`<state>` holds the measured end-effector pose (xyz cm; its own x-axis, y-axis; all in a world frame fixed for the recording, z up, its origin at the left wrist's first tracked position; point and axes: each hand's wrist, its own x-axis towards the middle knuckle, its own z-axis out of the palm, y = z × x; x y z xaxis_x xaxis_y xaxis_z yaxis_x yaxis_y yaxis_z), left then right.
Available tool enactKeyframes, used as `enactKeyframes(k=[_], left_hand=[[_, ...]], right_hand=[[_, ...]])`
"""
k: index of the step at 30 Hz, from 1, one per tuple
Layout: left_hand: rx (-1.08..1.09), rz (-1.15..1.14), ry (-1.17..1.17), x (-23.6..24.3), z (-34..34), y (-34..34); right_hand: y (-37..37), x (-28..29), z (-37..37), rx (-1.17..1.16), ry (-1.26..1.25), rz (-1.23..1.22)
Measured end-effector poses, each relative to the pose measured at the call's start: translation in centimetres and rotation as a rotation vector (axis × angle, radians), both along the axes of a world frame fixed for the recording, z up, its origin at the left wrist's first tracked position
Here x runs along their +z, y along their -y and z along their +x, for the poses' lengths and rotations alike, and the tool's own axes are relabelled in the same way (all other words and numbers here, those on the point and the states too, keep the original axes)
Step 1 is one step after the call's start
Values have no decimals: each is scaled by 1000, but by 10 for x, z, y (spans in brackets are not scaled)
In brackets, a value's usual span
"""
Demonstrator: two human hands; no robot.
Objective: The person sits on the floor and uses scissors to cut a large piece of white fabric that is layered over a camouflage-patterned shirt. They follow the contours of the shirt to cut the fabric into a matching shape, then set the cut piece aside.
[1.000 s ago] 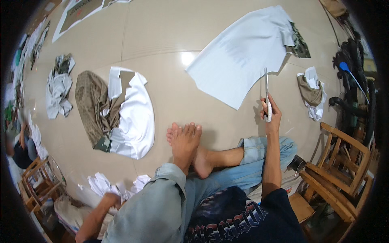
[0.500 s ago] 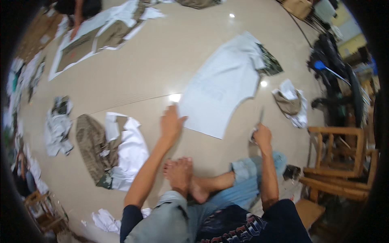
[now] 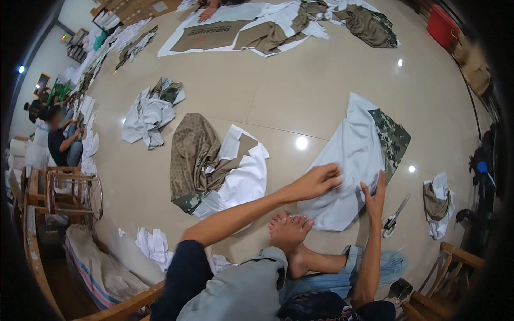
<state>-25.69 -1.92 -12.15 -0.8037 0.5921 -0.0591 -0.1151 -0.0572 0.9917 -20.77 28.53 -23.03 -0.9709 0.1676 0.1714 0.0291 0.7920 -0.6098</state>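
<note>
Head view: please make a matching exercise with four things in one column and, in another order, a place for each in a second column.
Things:
1. white cloth
2. scissors
3. camouflage piece
4. wooden chair

Places:
A. on the floor, just right of the right hand
B. lower right corner of the picture
C. under both hands, the left hand too
D. at the cloth's right edge

Pairs: 1-C, 2-A, 3-D, 4-B
</note>
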Motion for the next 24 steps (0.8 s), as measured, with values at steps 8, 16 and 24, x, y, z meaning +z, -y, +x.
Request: enactKeyframes(k=[8, 16, 24], left_hand=[[156, -687, -949, -107, -2, -37], [-240, -659, -469, -100, 36, 6], [1037, -661, -613, 32, -9, 244]], right_hand=[[67, 4, 2, 260, 570, -896], [95, 0, 51, 120, 463, -1472], [47, 61, 35, -118, 215, -849]])
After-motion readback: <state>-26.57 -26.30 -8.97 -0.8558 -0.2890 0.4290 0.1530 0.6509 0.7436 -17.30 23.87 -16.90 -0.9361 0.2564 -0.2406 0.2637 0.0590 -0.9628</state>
